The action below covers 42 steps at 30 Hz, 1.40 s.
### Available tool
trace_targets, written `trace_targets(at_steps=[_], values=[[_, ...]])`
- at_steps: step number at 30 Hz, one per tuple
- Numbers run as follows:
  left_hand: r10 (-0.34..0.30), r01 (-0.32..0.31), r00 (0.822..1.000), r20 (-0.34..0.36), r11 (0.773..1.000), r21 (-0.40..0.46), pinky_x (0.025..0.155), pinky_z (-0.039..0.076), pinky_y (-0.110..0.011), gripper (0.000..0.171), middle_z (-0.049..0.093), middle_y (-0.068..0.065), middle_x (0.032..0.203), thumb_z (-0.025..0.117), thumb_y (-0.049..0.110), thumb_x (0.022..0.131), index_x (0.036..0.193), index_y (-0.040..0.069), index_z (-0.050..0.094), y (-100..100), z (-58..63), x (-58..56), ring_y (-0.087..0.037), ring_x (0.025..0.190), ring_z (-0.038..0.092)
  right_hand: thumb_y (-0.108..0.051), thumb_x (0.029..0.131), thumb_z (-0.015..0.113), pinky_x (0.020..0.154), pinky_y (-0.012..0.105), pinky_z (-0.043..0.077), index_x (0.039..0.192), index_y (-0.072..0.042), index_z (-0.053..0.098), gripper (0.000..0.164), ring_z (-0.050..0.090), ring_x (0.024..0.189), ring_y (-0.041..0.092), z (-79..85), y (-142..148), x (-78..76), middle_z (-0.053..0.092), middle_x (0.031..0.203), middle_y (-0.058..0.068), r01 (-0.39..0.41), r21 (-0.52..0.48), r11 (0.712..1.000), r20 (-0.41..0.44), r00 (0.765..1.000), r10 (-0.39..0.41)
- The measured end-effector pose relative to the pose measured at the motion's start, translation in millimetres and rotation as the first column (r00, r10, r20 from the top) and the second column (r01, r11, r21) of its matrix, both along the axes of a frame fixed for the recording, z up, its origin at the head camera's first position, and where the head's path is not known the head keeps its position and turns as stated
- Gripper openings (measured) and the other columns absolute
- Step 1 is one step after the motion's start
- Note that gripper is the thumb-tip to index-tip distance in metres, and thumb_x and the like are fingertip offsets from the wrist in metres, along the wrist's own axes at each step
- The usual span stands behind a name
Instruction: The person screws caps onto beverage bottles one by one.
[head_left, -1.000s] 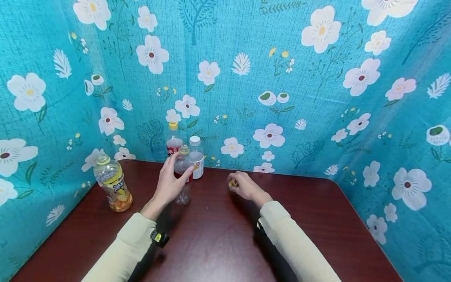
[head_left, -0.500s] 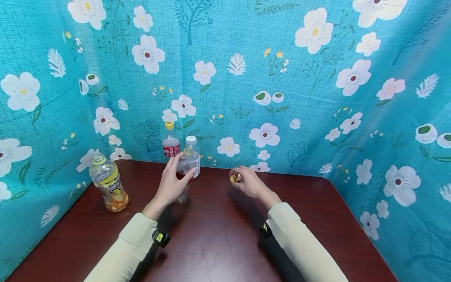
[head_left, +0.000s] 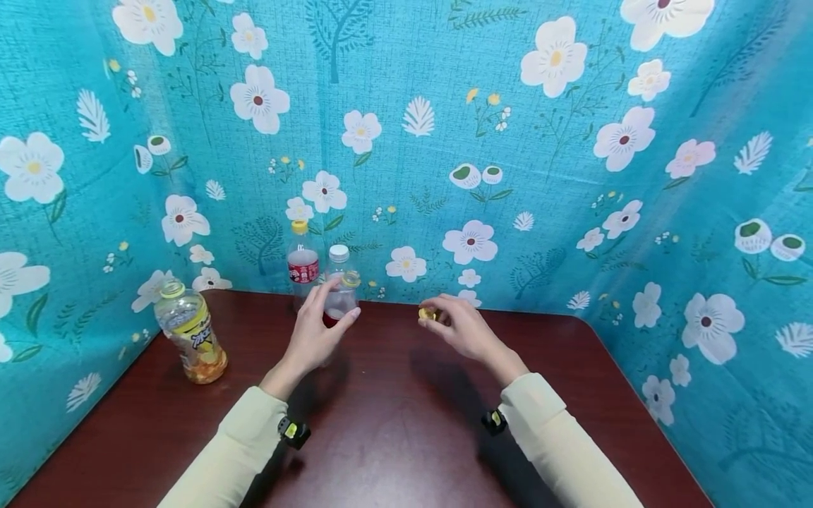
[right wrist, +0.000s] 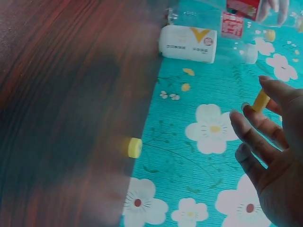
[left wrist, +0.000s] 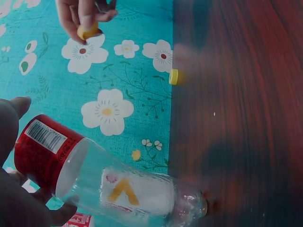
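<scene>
My left hand grips a clear plastic bottle with a red label around its upper part. No cap sits on that bottle; its mouth shows a yellow ring in the head view and leans slightly right. The bottle's base is close to the tabletop; whether it touches is unclear. To the right, my right hand pinches a yellow bottle cap between thumb and fingers, above the table. A second yellow cap lies near the table's back edge in both wrist views.
Behind the held bottle stand a yellow-capped bottle with a red label and a white-capped bottle. An uncapped yellow-labelled bottle with orange contents stands at left. A blue floral curtain borders the dark red table.
My right hand has risen and moved right with the yellow cap. The held bottle's mouth has shifted right in my left hand. The head view has turned slightly right.
</scene>
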State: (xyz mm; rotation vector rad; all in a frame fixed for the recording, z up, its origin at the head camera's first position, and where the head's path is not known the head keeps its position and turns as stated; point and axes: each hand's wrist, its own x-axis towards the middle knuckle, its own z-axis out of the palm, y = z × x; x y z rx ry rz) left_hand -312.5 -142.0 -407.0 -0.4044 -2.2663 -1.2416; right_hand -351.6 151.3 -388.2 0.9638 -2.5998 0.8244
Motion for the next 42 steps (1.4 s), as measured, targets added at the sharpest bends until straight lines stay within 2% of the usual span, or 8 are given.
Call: trace_targets(at_steps=[10,15,20,26,30,34,38,42], values=[[-0.077,0.077,0.997,-0.011,0.996,-0.042,0.095,0.041,-0.052,0.063,0.047,-0.002,0.133,0.069,0.038,0.084,0.138,0.023,0.043,20.7,8.4,7.8,-0.02,0.119,0.045,-0.036,0.091,0.06,0.062,0.025,0.048,0.112,-0.021,0.063,0.025,0.054,0.072,0.005,28.3,10.8,24.4,0.058,0.086,-0.014,-0.008,-0.033,0.999,-0.041,0.999,0.007],[-0.093,0.095,0.995,0.035,0.994,-0.051,0.095,0.04,-0.055,0.063,0.043,-0.001,0.138,0.068,0.043,0.083,0.139,0.027,0.042,34.9,14.0,10.4,-0.023,0.126,0.04,-0.037,0.092,0.058,0.055,0.027,0.045,0.111,-0.022,0.062,0.024,0.052,0.064,0.008,43.6,13.6,32.2,0.057,0.076,-0.011,-0.024,-0.049,0.999,-0.045,0.999,0.021],[-0.121,0.123,0.992,0.048,0.991,-0.058,0.095,0.042,-0.05,0.063,0.047,0.0,0.132,0.067,0.046,0.083,0.139,0.031,0.041,48.7,15.4,11.8,-0.018,0.122,0.043,-0.039,0.092,0.057,0.052,0.027,0.041,0.11,-0.023,0.062,0.024,0.048,0.057,0.008,53.8,14.8,38.0,0.052,0.066,-0.009,-0.02,-0.049,0.999,-0.073,0.997,0.016],[-0.147,0.153,0.987,0.068,0.984,-0.09,0.094,0.045,-0.041,0.063,0.049,0.002,0.126,0.066,0.047,0.084,0.139,0.029,0.042,64.7,11.6,15.8,-0.013,0.114,0.047,-0.041,0.091,0.058,0.054,0.026,0.044,0.113,-0.025,0.061,0.027,0.049,0.059,0.006,61.1,16.8,44.6,0.053,0.069,-0.01,-0.052,-0.054,0.997,-0.099,0.994,0.047],[-0.159,0.169,0.982,0.101,0.981,-0.094,0.094,0.045,-0.041,0.062,0.049,0.002,0.126,0.065,0.049,0.084,0.139,0.03,0.042,72.3,7.7,17.1,-0.013,0.115,0.047,-0.037,0.089,0.063,0.054,0.025,0.044,0.113,-0.025,0.061,0.026,0.05,0.06,0.007,65.9,18.7,47.1,0.053,0.071,-0.009,-0.084,-0.058,0.995,-0.1,0.992,0.078],[-0.176,0.185,0.98,0.091,0.977,-0.105,0.096,0.043,-0.042,0.062,0.049,0.002,0.127,0.065,0.049,0.084,0.138,0.032,0.042,78.8,6.0,16.9,-0.013,0.119,0.044,-0.036,0.088,0.065,0.054,0.026,0.044,0.112,-0.023,0.063,0.027,0.051,0.062,0.008,72.6,21.1,49.0,0.055,0.073,-0.008,-0.099,-0.055,0.994,-0.096,0.991,0.093],[-0.205,0.211,0.977,0.067,0.972,-0.107,0.094,0.045,-0.039,0.063,0.05,0.003,0.127,0.066,0.048,0.083,0.139,0.031,0.042,84.1,4.9,16.4,-0.011,0.116,0.046,-0.037,0.087,0.065,0.056,0.028,0.045,0.111,-0.019,0.064,0.03,0.052,0.064,0.009,78.9,22.7,48.9,0.057,0.076,-0.008,-0.104,-0.051,0.993,-0.075,0.992,0.1],[-0.225,0.232,0.971,0.078,0.968,-0.096,0.093,0.045,-0.037,0.067,0.049,0.006,0.128,0.067,0.049,0.082,0.139,0.029,0.039,88.5,5.1,18.0,-0.009,0.114,0.048,-0.039,0.086,0.067,0.057,0.028,0.047,0.111,-0.021,0.064,0.031,0.054,0.065,0.009,84.3,24.1,48.5,0.059,0.078,-0.01,-0.099,-0.046,0.994,-0.034,0.995,0.097]])
